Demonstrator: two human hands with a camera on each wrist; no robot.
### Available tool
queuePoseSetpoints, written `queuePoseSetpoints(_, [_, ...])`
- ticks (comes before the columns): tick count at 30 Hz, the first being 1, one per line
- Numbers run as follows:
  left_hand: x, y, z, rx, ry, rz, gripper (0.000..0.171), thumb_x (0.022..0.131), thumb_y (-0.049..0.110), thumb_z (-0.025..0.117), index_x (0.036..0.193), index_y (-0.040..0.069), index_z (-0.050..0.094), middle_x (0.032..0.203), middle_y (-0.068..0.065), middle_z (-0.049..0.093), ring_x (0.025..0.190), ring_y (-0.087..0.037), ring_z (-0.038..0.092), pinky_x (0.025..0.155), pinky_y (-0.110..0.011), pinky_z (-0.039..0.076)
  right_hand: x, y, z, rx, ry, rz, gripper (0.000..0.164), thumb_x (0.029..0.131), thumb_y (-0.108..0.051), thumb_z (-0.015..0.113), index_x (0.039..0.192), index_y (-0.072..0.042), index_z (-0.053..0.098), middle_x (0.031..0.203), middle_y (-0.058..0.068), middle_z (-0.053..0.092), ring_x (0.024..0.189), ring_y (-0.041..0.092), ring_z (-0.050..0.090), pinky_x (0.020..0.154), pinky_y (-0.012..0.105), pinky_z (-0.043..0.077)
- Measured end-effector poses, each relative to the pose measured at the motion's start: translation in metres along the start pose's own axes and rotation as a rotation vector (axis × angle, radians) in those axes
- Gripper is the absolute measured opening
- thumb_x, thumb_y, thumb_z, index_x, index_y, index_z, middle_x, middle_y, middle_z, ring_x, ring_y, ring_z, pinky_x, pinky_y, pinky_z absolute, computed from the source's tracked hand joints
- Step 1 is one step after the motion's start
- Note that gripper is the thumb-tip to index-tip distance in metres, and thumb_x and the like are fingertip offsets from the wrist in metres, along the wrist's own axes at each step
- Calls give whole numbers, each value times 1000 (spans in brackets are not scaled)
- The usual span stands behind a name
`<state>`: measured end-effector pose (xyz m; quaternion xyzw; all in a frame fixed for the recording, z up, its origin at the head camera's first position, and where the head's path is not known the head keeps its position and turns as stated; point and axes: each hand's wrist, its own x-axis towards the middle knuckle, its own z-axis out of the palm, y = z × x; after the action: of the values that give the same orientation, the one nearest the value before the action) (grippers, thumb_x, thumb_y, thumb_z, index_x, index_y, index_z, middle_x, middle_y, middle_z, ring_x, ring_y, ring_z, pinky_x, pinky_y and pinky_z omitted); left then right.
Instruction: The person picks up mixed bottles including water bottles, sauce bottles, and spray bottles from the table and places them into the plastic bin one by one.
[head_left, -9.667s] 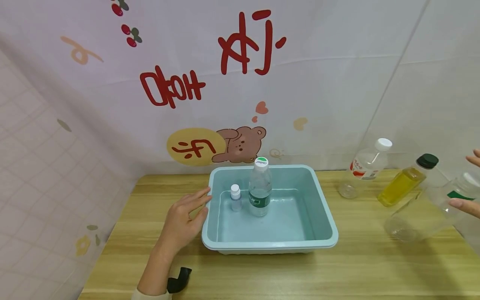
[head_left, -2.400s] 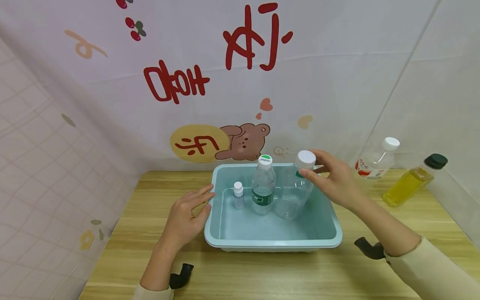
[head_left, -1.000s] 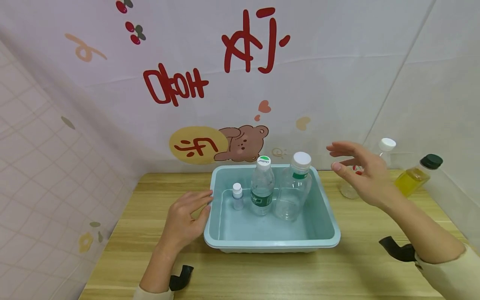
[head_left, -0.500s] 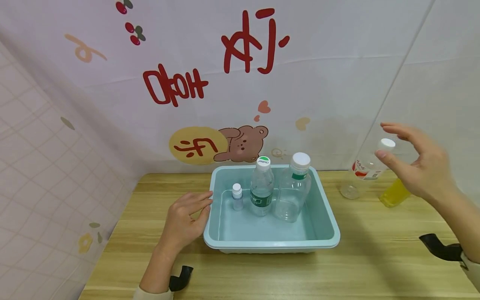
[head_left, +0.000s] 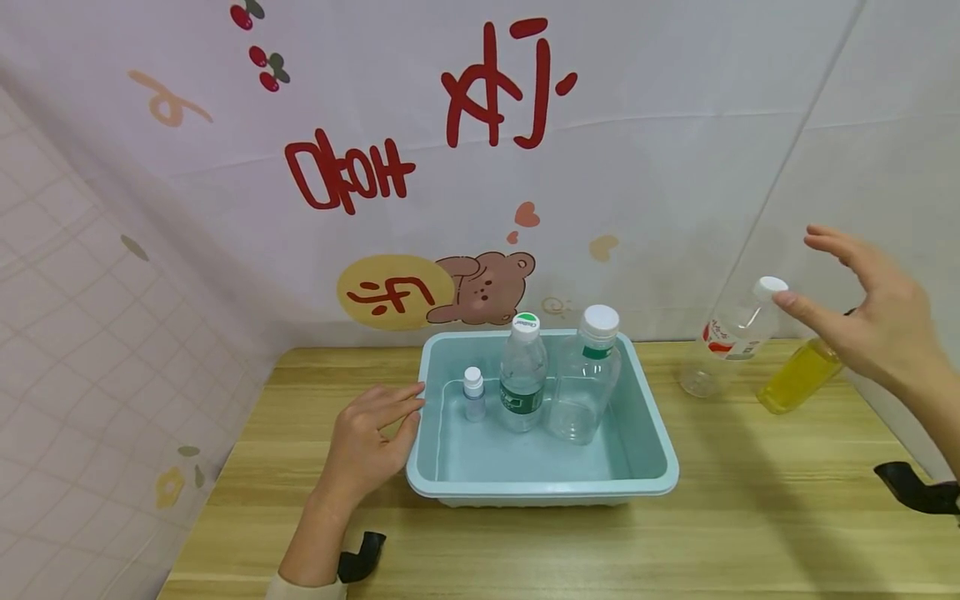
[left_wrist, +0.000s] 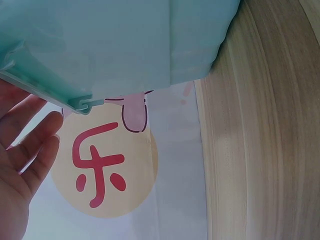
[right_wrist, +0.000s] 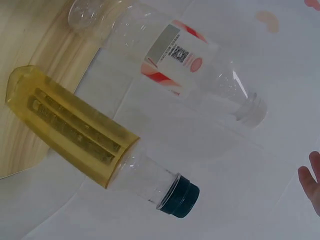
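Observation:
My left hand [head_left: 371, 437] touches the left rim of a light blue plastic basin [head_left: 540, 488], its fingers extended, as the left wrist view also shows. Three capped bottles stand in the basin: a small one [head_left: 474, 400], a green-labelled water bottle [head_left: 522, 375] and a large clear bottle [head_left: 585, 387]. Holding nothing, my right hand [head_left: 885, 321] hovers with spread fingers at the right. It partly covers an oil bottle [head_left: 798, 379] of yellow liquid, whose dark green cap [right_wrist: 181, 196] shows in the right wrist view. Beside that stands a clear bottle with a red-and-white label [head_left: 731, 337].
The basin sits on a wooden table [head_left: 525, 550] against a white wall cloth [head_left: 660, 183] printed with red characters and a bear. A black strap end [head_left: 362, 557] juts from the left wrist, another [head_left: 915, 490] from the right.
The large clear bottle stood on the table at right, then my right hand held it in the basin. That hand has released it and moved right to the oil bottle. The left hand stays put.

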<state>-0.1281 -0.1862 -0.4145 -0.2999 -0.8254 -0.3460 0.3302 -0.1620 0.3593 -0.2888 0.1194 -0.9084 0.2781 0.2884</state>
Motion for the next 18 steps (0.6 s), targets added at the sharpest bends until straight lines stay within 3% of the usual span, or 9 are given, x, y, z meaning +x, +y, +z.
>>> queuePoseSetpoints(1, [0, 0, 0, 0, -2, -3, 22, 79, -7, 76, 99, -2, 83, 113, -7, 79, 92, -23, 75, 75, -43, 63, 1, 2, 0, -6, -7, 23, 70, 92, -16, 78, 156, -11, 49, 161, -21, 41, 147, 16, 42, 110, 11, 23])
queuePoseSetpoints(5, [-1, 0, 0, -2, -8, -11, 21, 80, -6, 76, 99, -2, 83, 112, -8, 79, 92, -23, 75, 75, -44, 64, 4, 6, -2, -38, -71, 136, 80, 93, -23, 78, 163, -20, 39, 166, 2, 40, 136, 46, 50, 84, 5, 26])
queuePoseSetpoints(8, [-1, -1, 0, -6, -12, -15, 21, 80, -6, 76, 99, -2, 83, 112, -8, 79, 92, -24, 75, 75, -44, 64, 8, 9, -1, -62, -129, 200, 84, 95, -31, 77, 166, -20, 32, 166, 19, 36, 126, 63, 48, 78, 4, 24])
queuePoseSetpoints(15, [-1, 0, 1, -3, -16, -22, 20, 81, -5, 75, 99, -1, 83, 113, -8, 79, 93, -24, 75, 76, -45, 64, 13, 24, 9, -31, -198, 270, 89, 96, -38, 76, 166, -14, 28, 162, 29, 37, 125, 65, 48, 71, 9, 32])
queuePoseSetpoints(18, [-1, -1, 1, -2, -14, -19, 20, 81, -5, 75, 99, -1, 83, 112, -8, 79, 93, -24, 75, 76, -45, 64, 14, 30, 15, -10, -215, 298, 90, 96, -40, 75, 166, -11, 27, 160, 32, 38, 123, 66, 48, 65, 5, 31])
